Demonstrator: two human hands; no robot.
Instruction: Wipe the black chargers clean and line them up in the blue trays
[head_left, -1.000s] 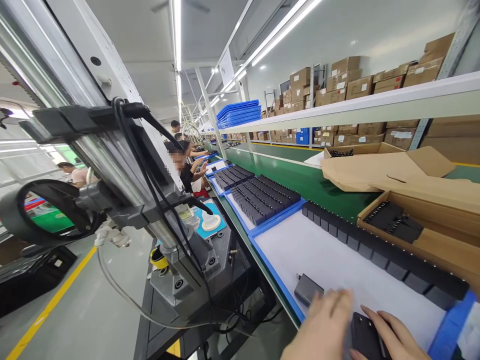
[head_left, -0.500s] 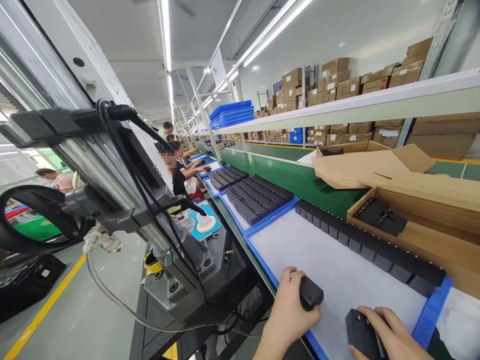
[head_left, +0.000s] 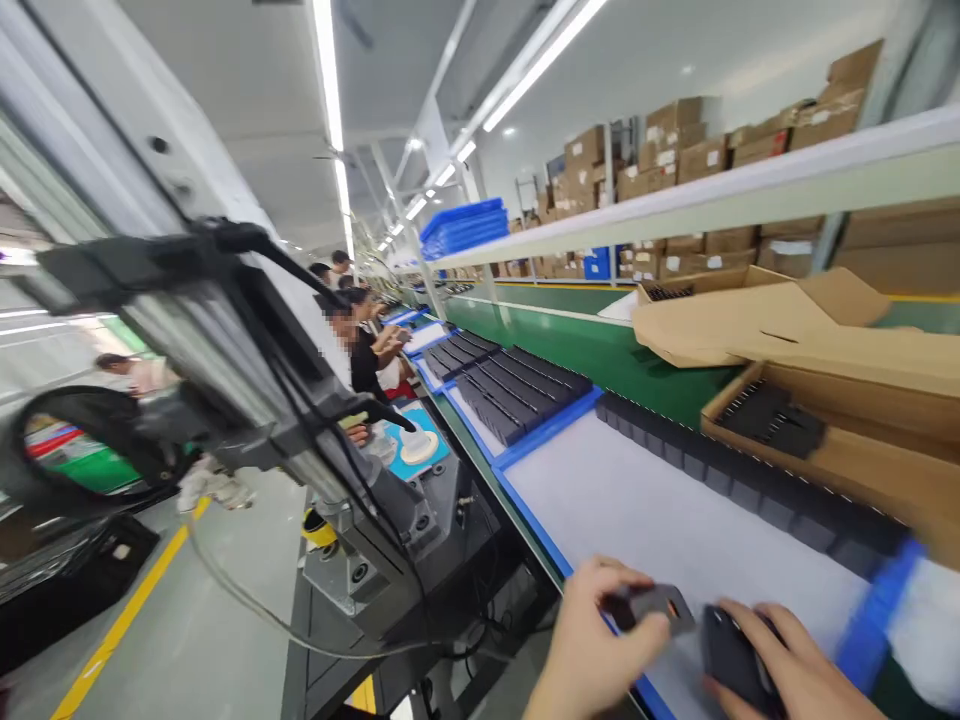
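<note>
I'm pinching the grey adapter (head_left: 654,606) w/ left hand (head_left: 592,640), lifted clear of the blue-edged tray (head_left: 525,495); right hand (head_left: 780,665) is gripping the black module (head_left: 731,650) just beside, prob so both line up.

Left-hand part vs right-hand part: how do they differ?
The part in the left hand, a grey block, is paler and looks smaller than the black block under the right hand. The grey block is pinched at its end by fingertips, with an orange spot on its upturned face; the black block is covered from above by the right hand. Both are blurred, boxy pieces held over the white tray at its near edge.
</note>
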